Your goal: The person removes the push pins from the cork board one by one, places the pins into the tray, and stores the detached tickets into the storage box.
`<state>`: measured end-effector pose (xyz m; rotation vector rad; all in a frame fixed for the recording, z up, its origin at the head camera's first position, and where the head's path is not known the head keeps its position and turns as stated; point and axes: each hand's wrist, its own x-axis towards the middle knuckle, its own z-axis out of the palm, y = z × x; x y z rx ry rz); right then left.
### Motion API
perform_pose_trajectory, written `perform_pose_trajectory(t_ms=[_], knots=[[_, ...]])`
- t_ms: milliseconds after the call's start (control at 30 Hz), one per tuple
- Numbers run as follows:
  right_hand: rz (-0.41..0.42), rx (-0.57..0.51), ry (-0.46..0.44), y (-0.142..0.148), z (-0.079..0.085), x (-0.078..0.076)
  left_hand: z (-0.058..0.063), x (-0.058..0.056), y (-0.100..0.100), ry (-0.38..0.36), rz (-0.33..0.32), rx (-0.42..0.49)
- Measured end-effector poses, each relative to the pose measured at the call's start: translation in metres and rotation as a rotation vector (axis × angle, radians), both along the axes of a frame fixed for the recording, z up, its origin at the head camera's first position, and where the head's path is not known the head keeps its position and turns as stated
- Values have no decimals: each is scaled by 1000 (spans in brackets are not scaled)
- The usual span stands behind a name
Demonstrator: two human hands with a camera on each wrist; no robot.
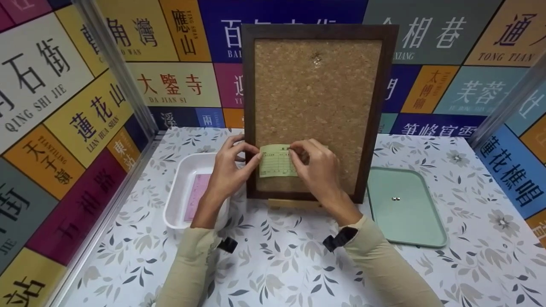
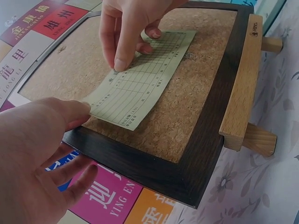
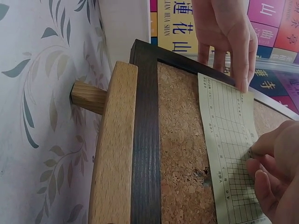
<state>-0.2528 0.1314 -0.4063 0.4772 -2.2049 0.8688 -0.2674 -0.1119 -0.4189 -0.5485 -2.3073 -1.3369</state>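
A green printed paper slip (image 1: 273,161) lies against the lower left of a cork board (image 1: 315,98) in a dark wooden frame. My left hand (image 1: 230,164) holds the slip's upper left corner between thumb and forefinger. With thumb and forefinger drawn together, my right hand (image 1: 318,164) pinches at the slip's top edge and covers its right part. Whether a small pin sits between those fingertips is hidden. In the left wrist view the slip (image 2: 145,84) bows slightly off the cork. The right wrist view shows the left fingertips on one corner of the slip (image 3: 226,140).
A white tub (image 1: 175,200) with pink paper (image 1: 196,196) stands to the left. On the right lies a green tray (image 1: 409,221) bearing small shiny metal pieces (image 1: 396,198). A wooden stand (image 2: 243,84) supports the board on the floral tablecloth (image 1: 273,264).
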Motion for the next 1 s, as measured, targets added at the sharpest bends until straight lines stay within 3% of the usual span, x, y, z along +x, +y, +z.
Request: perform_pose_trajectory(t_ms=[1000], knots=[[-1, 30, -53, 1, 2, 0, 1, 2, 2, -29, 1, -14]])
